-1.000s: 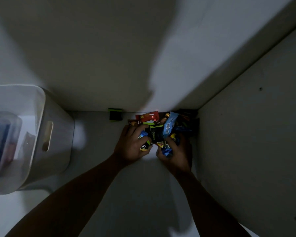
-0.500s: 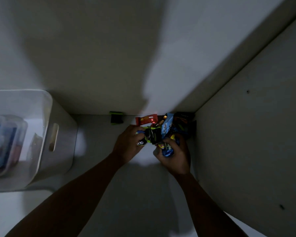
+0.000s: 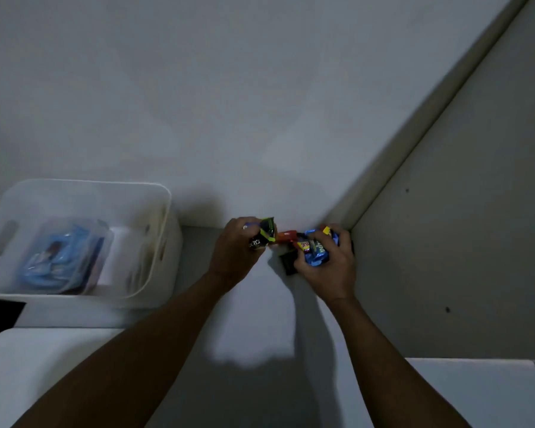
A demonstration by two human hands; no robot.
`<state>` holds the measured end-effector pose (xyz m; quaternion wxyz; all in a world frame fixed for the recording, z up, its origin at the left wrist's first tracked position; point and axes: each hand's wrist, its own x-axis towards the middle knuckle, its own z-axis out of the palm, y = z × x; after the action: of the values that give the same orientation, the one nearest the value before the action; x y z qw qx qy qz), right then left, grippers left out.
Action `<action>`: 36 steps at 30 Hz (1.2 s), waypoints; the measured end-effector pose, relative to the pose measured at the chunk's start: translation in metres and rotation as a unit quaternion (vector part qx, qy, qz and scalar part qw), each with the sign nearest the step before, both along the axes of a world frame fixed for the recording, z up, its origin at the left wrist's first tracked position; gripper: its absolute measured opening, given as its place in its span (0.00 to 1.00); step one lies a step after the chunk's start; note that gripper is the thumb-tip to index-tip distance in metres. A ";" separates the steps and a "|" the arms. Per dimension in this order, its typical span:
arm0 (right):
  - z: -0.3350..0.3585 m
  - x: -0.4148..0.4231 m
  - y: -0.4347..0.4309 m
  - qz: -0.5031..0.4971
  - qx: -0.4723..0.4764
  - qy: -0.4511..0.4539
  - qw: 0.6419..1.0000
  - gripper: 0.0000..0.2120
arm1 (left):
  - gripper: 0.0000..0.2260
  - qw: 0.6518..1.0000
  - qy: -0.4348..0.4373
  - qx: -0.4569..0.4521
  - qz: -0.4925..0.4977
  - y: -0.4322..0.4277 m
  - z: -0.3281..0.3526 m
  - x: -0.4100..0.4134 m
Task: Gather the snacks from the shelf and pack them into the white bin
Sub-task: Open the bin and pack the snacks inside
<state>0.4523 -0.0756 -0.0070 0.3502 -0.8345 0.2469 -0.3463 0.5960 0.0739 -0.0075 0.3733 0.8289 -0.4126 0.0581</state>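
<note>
White plastic bin (image 3: 155, 208) with slot handles sits at the left of the dim grey shelf (image 3: 260, 319), now showing more of its inside than a second ago, a clear tub of blue packets within. Bare shelf lies open between bin and hands. The left hand (image 3: 233, 254) has closed round a black-and-green snack packet (image 3: 264, 234); the right hand (image 3: 328, 267) grips blue snack packets (image 3: 315, 253) by the corner wall. A small orange packet (image 3: 286, 236) sits between them.

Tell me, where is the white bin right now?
In the head view, the white bin sits on the left of the shelf, left of the left hand gripping snack packets.
</note>
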 end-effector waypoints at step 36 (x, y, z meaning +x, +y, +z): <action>0.024 0.299 0.281 0.132 0.247 0.277 0.919 0.12 | 0.10 0.916 0.270 0.296 -0.023 0.263 0.014 0.148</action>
<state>0.7516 0.2053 0.0169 0.5052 -0.8091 0.2995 0.0200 0.7440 0.3367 0.0062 0.2096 0.8757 -0.3140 -0.3010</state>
